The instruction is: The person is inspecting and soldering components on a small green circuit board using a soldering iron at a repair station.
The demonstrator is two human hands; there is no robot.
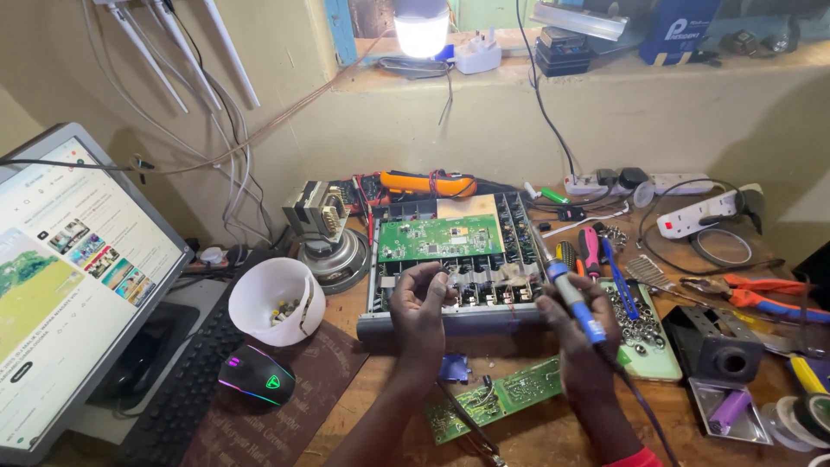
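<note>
Monitor (69, 285) lit at far left, mouse (256, 377) and white cup (275, 299) beside it on the wooden worktop (536, 428); left hand (418, 308) curled, fingertips pinched over the opened grey chassis (450, 259), contents too small to tell; right hand (581, 342) closed around a blue soldering iron (571, 294), tip over the chassis; orange pliers (765, 294) at right.

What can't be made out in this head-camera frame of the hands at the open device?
- Left hand: what its fingers pinch is too small to tell.
- Soldering iron in the right hand: the tip is too thin to place against the open device.
- White cup: its small contents cannot be identified.
- Lower circuit board: partly covered by both wrists.
- Monitor: cut off by the left edge.
</note>
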